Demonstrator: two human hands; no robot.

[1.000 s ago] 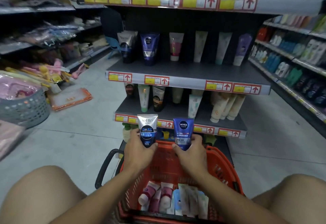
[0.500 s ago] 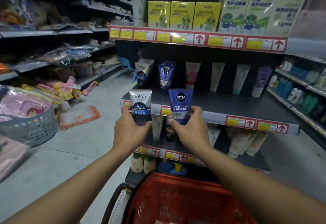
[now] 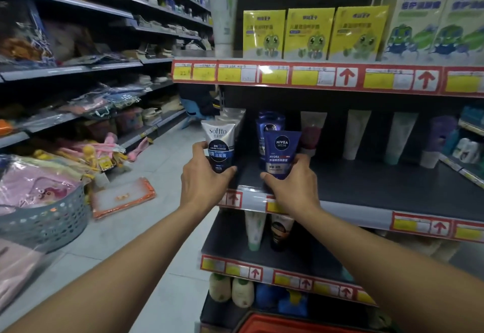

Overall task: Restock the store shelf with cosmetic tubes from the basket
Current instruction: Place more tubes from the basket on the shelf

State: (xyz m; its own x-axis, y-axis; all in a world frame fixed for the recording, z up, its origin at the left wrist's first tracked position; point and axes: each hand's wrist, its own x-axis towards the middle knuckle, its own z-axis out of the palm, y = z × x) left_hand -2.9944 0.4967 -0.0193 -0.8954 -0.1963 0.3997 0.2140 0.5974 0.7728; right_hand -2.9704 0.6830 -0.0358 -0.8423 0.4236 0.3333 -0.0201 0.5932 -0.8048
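Observation:
My left hand (image 3: 203, 178) grips a white and dark-blue Softto tube (image 3: 219, 142), held upright over the left front edge of the middle shelf (image 3: 366, 188). My right hand (image 3: 290, 188) holds a blue Nivea Men tube (image 3: 280, 150) upright, just in front of a matching blue tube (image 3: 269, 123) standing at the back of that shelf. A grey-white tube (image 3: 231, 115) stands behind the Softto one. Only the red rim of the basket (image 3: 288, 323) shows at the bottom edge.
More tubes (image 3: 356, 133) line the back of the middle shelf, with bare dark shelf in front of them. Yellow boxes (image 3: 309, 32) fill the shelf above. Tubes (image 3: 255, 230) stand on the shelf below. A grey basket (image 3: 44, 220) and packaged goods sit on the floor at left.
Both hands have risen from the basket and reached forward to the middle shelf with their tubes. The view has tilted up, so the basket has dropped almost out of sight.

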